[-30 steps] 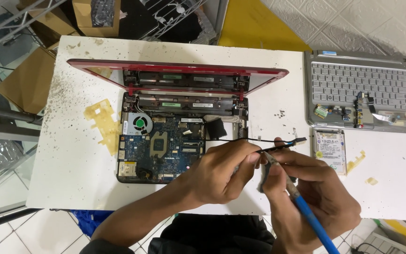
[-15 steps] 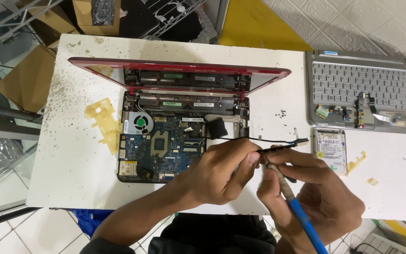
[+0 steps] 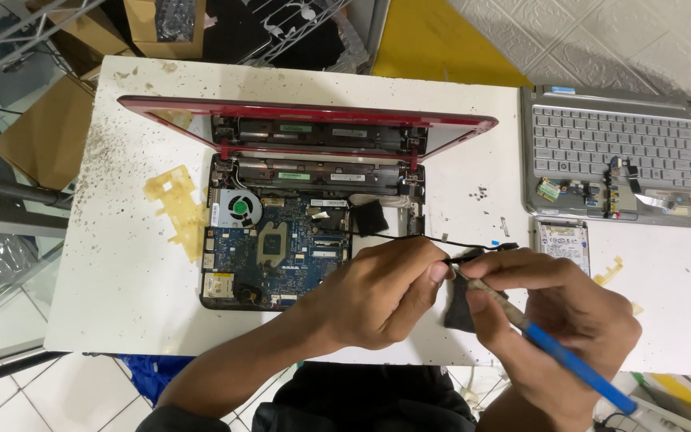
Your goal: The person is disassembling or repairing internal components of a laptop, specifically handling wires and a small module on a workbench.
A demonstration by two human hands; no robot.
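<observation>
Right now my left hand (image 3: 389, 292) is curled shut, thumb and forefinger pinching one end of a small black part (image 3: 473, 258) with a thin black cable (image 3: 409, 238) running off it toward the opened laptop. Just beside it, my right hand (image 3: 557, 320) is closed around a blue-handled screwdriver (image 3: 553, 352), its metal tip pressed against that same black part where my two hands meet. A flap of black material (image 3: 459, 308) hangs beneath the part, between my hands, above the front edge of the white table (image 3: 121, 304).

Beyond my left hand lies the laptop base (image 3: 281, 248), its cover off, the blue motherboard bare, a round cooling fan (image 3: 239, 210) at its left corner. A black square pad (image 3: 371, 216) sits near the right hinge. The red lid (image 3: 305, 124) stands open behind it. Yellowish tape scraps (image 3: 173, 200) lie left of the base.

Beyond my right hand a hard drive (image 3: 563, 242) rests flat on the table, and further back the grey keyboard panel (image 3: 613, 152) lies with small circuit boards on it. A few loose screws (image 3: 481, 192) dot the table between laptop and panel.
</observation>
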